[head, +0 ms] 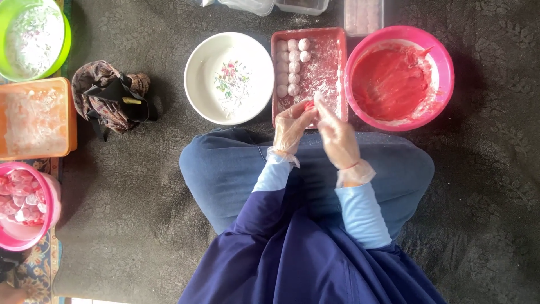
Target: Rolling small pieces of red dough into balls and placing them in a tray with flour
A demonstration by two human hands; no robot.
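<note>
Left hand: the left hand (291, 126), in a thin clear plastic glove, cups a small red dough piece (309, 105) at its fingertips.
Right hand: the right hand (336, 137), gloved the same way, meets the left; its fingers close on the same piece, so the two hands are together and pinching it.
Dough piece: soft, glossy, bright red, partly hidden by the fingers.
Just beyond the hands: a red rectangular tray (339, 62) dusted with white flour, holding small round floured balls (293, 66) in two short rows.
Beyond and to the right: a round pink bowl (444, 62) of wet, smeared red paste.
Beyond and to the left: a white ceramic bowl (202, 84) with a flower print.
Floor: a dark patterned carpet (140, 186) under the person's blue-clad knees.
Risk: the sticky dough may cling to the thin gloves and tear or lose shape. A loose pinch could drop it onto the carpet or lap, short of the tray.
</note>
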